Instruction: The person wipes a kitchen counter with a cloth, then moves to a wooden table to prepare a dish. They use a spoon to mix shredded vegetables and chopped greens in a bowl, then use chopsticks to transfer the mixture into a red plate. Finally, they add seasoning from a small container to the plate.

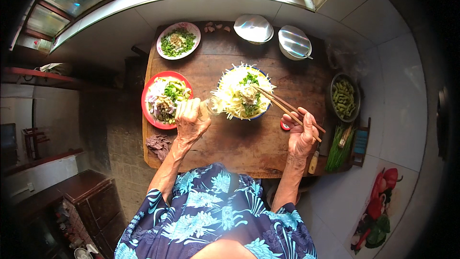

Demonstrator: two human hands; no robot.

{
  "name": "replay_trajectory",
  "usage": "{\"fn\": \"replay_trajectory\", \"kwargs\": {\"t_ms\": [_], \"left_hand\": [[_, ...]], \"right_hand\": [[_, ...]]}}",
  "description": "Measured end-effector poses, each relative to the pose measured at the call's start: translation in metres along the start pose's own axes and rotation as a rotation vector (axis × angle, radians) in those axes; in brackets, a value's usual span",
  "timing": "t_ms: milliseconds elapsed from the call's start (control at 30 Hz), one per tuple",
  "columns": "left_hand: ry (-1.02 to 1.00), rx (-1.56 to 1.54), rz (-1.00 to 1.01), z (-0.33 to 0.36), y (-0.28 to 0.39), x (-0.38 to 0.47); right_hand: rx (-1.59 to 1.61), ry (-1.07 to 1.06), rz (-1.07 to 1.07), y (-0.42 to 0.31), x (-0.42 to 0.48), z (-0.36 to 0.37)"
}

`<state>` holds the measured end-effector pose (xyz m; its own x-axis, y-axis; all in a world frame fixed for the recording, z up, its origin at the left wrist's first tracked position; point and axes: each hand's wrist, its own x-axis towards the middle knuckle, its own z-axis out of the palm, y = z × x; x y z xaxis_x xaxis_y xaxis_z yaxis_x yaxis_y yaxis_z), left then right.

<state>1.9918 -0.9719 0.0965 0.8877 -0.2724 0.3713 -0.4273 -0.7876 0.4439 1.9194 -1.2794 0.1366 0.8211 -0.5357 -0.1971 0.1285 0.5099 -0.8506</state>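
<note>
My left hand (191, 120) grips a glass jar (213, 105), tilted with its mouth towards a blue-rimmed bowl heaped with pale shreds (230, 95). Chopped greens and a pale minced heap lie on the shreds. In my right hand (302, 133) is a pair of wooden chopsticks (287, 108), their tips at the minced heap. Left of the jar, partly behind my left hand, a red-rimmed plate (145, 109) holds sliced vegetables, chopped greens and mince. A small red lid (285, 126) lies beside my right hand. The jar's contents are hard to make out.
On the wooden table (230, 151) stand a plate of chopped greens (178, 56), two lidded bowls (253, 28) (294, 42) and a metal bowl of green pods (332, 106). Garlic cloves (209, 28), a brown cloth (158, 145), a knife handle (313, 163) and green stalks (336, 151) lie near the edges.
</note>
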Motion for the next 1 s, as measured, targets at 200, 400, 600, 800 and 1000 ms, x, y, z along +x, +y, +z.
{"fn": "replay_trajectory", "kwargs": {"t_ms": [200, 400, 600, 800, 1000], "left_hand": [[-0.009, 0.012, -0.023, 0.007, -0.004, -0.006], [-0.076, 0.027, -0.057, -0.001, -0.007, -0.018], [-0.038, -0.057, 0.074, -0.009, -0.002, -0.026], [0.012, -0.063, -0.014, -0.033, -0.024, -0.05], [0.1, 0.001, -0.094, -0.06, -0.058, -0.063]], "right_hand": [[-0.171, 0.054, -0.102, -0.006, -0.014, 0.011], [-0.152, -0.082, -0.115, -0.01, -0.042, 0.035], [-0.381, -0.279, 0.106, 0.018, -0.068, 0.085], [-0.248, -0.418, 0.306, 0.061, -0.069, 0.103], [-0.024, -0.422, 0.438, 0.106, -0.066, 0.123]]}}
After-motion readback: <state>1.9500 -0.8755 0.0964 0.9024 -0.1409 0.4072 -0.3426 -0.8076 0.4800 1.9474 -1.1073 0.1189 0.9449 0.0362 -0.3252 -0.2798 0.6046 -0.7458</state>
